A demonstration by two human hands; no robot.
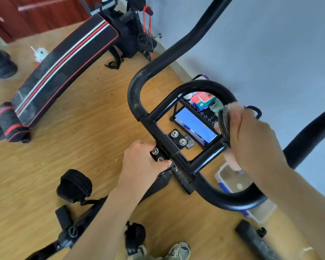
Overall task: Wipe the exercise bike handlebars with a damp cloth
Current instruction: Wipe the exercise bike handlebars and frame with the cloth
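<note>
My right hand (255, 141) is curled tight round the cloth (225, 126), a pink fluffy one with a black mesh face, and holds it against the right end of the inner loop of the handlebars (137, 91), where the curved top meets the short side bar. A pink tail of the cloth hangs below my hand. My left hand (143, 164) grips the bolted clamp plate (158, 155) at the middle of the handlebars, with my thumb pressed on its near edge and my fingers wrapped over the far one. On the wooden floor (86, 128), a padded sit-up bench (64, 68) lies well to the left, and a lidded plastic box (231, 177) sits under the right grip.
</note>
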